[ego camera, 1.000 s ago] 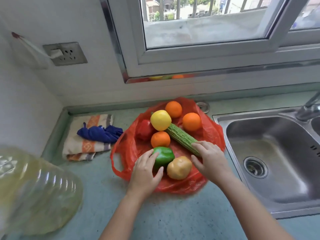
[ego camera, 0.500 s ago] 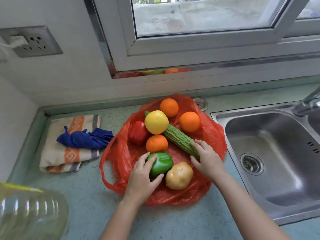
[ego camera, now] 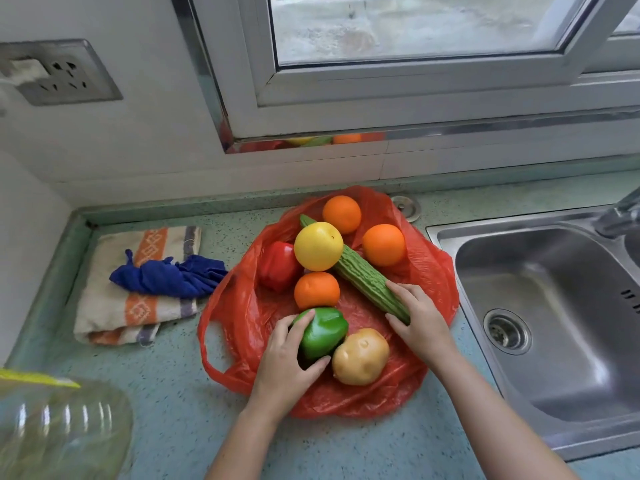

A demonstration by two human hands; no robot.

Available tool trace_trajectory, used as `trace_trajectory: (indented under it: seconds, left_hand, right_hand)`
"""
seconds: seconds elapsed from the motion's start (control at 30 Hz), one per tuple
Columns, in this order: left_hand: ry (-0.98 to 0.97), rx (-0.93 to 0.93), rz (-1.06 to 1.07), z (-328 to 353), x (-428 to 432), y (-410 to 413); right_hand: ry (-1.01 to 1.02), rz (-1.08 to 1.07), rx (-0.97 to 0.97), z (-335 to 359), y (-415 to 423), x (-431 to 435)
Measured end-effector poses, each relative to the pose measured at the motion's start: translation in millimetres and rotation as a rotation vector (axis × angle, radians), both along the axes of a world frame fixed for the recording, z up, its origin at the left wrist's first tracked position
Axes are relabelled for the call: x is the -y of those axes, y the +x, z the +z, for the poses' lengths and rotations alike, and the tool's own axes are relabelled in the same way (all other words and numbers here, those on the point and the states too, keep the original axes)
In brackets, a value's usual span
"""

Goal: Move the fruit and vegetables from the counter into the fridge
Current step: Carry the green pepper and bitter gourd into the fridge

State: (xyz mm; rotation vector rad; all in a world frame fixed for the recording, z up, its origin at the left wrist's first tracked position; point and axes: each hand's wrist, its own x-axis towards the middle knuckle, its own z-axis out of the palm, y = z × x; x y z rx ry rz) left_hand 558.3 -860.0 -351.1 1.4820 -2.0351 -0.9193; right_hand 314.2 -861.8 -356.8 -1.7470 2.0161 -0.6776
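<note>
Bag [ego camera: 242, 306] lies spread on the counter [ego camera: 180, 420], right edge near the sink [ego camera: 519, 265]. Left hand [ego camera: 284, 365] curls round the green pepper [ego camera: 325, 330]; right hand [ego camera: 422, 323] grips the gourd [ego camera: 360, 271] at its near end.

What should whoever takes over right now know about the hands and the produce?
Left hand grips the green bell pepper; right hand grips the near end of the bitter gourd. Neither looks lifted.
Both lie on the red plastic bag on the counter, along with the red bell pepper, yellow fruit, three oranges and potato.
Done: nothing is off the bag.
Left: carry every piece to the fridge, which is not in view.
</note>
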Motion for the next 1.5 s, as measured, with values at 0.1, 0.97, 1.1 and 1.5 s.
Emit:
trace_trajectory:
  seconds: [0.1,0.97,1.1,1.5]
  left_hand:
    - [-0.012,-0.006,0.027,2.3,-1.8,1.6]
    - [-0.241,-0.015,-0.066,60.0,-37.4,-17.9]
    - [-0.242,-0.068,-0.120,70.6,-47.0,-33.6]
    - [-0.243,-0.215,-0.388,91.0,-85.2,-110.7]
  right_hand:
    - [-0.035,-0.023,0.067,1.4,3.1,-2.9]
    - [-0.118,-0.225,0.022,40.3,-4.9,-93.0]
    - [-0.152,-0.275,0.096,50.7,-7.5,-119.4]
    - [-0.259,-0.541,0.202,92.5,-35.6,-208.3]
